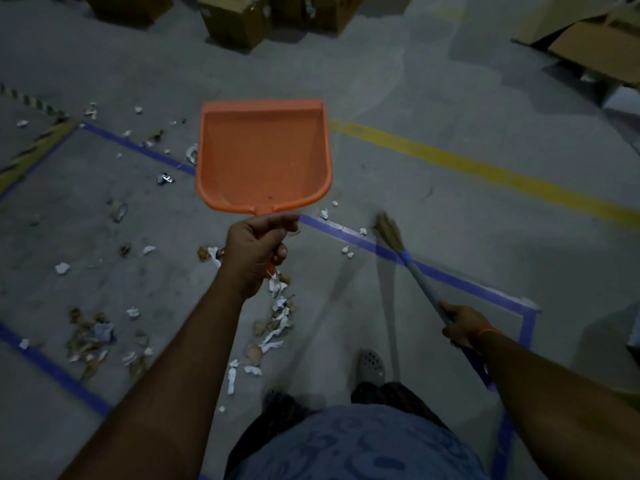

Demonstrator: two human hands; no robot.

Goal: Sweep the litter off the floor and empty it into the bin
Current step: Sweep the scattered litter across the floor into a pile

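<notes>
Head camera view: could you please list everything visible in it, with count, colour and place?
dustpan: one, orange, empty, held up at centre
broom: one, straw head on grey handle, bristles at the blue tape, right
litter: many scraps, white and brown, scattered left and centre
blue tape: lines marking a rectangle on the floor
yellow line: one, floor, upper right
cardboard boxes: several, brown, along the top
floor: grey concrete
shoe: one clearly seen, grey, bottom centre
left hand: grips dustpan handle
right hand: grips broom handle
</notes>
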